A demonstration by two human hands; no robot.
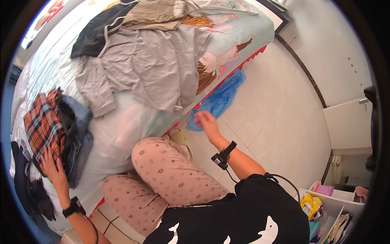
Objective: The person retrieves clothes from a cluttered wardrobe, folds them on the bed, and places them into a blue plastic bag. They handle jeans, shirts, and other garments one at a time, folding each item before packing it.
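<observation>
My left hand (55, 170) lies flat with fingers spread on a red, black and white plaid garment (45, 125). That garment is folded on a pile with dark cloth and blue denim (80, 140). My right hand (208, 124) hangs in the air beside the bed's edge, near a blue plastic bag (224, 93). Its fingers are loosely bent and hold nothing that I can see. A wrinkled grey short-sleeved shirt (146, 67) is spread on the bed before me. Beyond it lie khaki trousers or shorts (152, 15) and a black garment with pale piping (91, 39).
The bed has a pale blue sheet (262, 27) with printed figures. Dark clothes (27, 183) hang over its left side. On the floor, a yellowish slipper (179, 137) sits by my knee. An open white drawer unit (329, 201) with small items stands at the lower right.
</observation>
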